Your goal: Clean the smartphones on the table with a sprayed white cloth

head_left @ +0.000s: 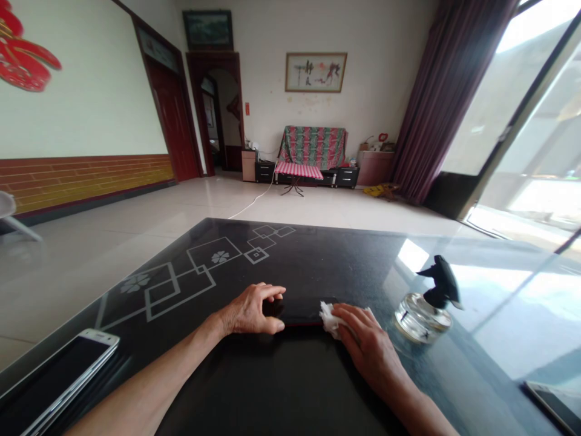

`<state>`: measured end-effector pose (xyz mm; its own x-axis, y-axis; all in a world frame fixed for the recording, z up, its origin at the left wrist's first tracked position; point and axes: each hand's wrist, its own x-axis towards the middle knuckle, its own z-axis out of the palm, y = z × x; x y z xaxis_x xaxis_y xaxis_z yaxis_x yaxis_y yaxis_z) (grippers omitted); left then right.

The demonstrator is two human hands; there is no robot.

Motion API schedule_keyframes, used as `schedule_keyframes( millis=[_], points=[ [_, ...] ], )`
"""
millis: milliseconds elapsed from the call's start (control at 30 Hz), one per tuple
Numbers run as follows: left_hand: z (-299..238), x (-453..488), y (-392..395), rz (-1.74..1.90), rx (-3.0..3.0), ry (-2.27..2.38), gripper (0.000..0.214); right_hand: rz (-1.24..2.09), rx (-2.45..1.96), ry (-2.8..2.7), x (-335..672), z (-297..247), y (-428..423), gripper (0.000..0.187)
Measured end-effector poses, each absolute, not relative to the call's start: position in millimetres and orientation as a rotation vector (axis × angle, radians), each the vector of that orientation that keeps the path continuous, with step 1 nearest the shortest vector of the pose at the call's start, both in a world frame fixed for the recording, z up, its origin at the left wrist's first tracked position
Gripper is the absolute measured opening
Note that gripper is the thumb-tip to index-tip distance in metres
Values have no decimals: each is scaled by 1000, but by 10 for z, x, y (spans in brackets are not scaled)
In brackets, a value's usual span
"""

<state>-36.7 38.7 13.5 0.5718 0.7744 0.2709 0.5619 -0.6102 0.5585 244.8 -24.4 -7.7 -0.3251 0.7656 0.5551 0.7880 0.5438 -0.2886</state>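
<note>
Resting low on a black glass table (318, 260), both of the person's hands meet near its middle. The left hand (252, 312) is half curled, knuckles raised. Its fingers bend over the far side and its thumb lies along the near side of the left end of a dark flat panel (299, 309) that lies on the glass and shows a thin reddish near edge. Whether that hand grips the panel or only steadies it cannot be told. The right hand (370, 345) lies palm down with its fingers nearly straight, pinning a crumpled white tissue (329, 318) against the right end of the panel. The tissue bulges out to the left of the fingertips. Just right of that hand stands a round glass dish (420, 320) with a black bird-like figure (442, 283) on top, apart from the hand. A phone (63, 372) with a dark screen lies at the near left corner, well away from the hands, and the edge of another phone (551, 402) shows at the near right.
</note>
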Motion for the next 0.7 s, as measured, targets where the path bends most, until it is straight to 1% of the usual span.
schedule_keyframes(
  millis=[133,567,700],
  points=[
    [162,-367,385,711,2312,1098,59,-80,-1213,-2129,2404,-55,-264,24],
    [289,-358,328,651,2223,973,29,-82,-1112,-2047,2357,13,-253,18],
    [265,-365,346,714,2188,961,29,-80,-1094,-2056,2359,3,-247,17]
  ],
)
